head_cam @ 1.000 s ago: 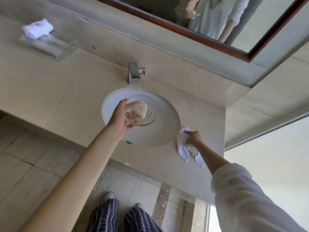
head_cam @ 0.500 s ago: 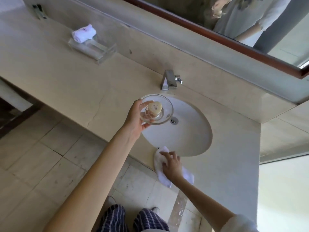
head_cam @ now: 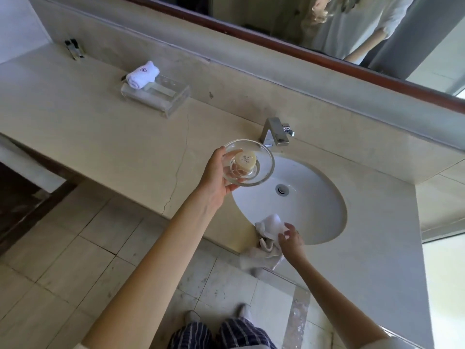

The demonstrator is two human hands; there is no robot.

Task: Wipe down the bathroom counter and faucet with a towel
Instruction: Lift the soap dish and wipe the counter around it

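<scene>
White towel (head_cam: 270, 229) in right hand (head_cam: 292, 241), one glass dish (head_cam: 247, 163) in left hand (head_cam: 217, 178)

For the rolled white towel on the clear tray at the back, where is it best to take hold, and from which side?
Grip the rolled towel across its middle, coming from above. It lies on its side at the end of the clear tray, its top free, probably soft enough to pinch.

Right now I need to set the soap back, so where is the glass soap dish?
In the head view, the glass soap dish is held up in the left hand, above the sink's left rim, just in front of the faucet.
</scene>
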